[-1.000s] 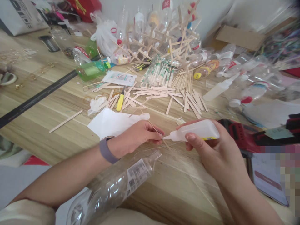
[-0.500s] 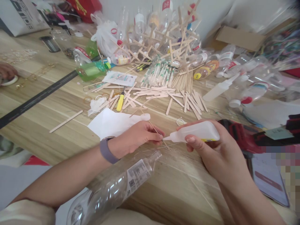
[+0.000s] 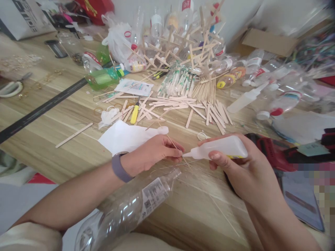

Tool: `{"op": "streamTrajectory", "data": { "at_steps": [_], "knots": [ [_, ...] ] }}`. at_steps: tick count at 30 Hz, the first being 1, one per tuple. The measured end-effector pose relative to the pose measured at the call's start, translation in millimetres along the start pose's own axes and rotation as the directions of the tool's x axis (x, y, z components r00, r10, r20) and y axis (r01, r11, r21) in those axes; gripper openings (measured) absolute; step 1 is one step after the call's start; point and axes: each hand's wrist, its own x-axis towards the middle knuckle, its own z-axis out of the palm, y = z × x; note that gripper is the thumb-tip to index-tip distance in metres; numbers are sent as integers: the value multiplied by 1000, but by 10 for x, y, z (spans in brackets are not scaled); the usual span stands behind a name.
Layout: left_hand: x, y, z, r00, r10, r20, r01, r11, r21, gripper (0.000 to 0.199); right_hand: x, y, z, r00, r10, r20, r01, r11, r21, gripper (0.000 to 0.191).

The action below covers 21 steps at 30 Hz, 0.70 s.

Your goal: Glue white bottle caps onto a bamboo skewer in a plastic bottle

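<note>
My left hand (image 3: 163, 150) pinches thin wooden sticks (image 3: 171, 141) that cross near its fingertips. In my right hand (image 3: 235, 167) is a white squeeze bottle (image 3: 218, 148), tilted sideways, its narrow nozzle pointing left and meeting the sticks at my left fingertips. Whether any liquid is coming out cannot be made out. Below my left hand lies a clear plastic bottle (image 3: 131, 205) with a label, its neck toward my hands. A white sheet (image 3: 120, 136) lies behind my left wrist.
Flat craft sticks (image 3: 214, 116), a yellow screwdriver (image 3: 134, 113) and wrapped sticks (image 3: 178, 80) lie beyond my hands. Many plastic bottles stand at the back. A red and black power tool (image 3: 269, 150) and a phone (image 3: 300, 198) are at right; scissors (image 3: 12, 89) lie at far left.
Another person's hand at the far left has left the view, leaving the scissors on the table. My right hand and the squeeze bottle have shifted very slightly right; my left hand has barely moved.
</note>
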Motion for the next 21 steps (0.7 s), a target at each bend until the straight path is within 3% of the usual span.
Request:
{"op": "streamTrajectory", "data": {
  "at_steps": [21],
  "knots": [
    [6, -26, -7, 1000, 19, 23, -19, 1000, 9, 7, -6, 7, -25, 1000, 7, 11, -6, 998, -66, 22]
  ]
}}
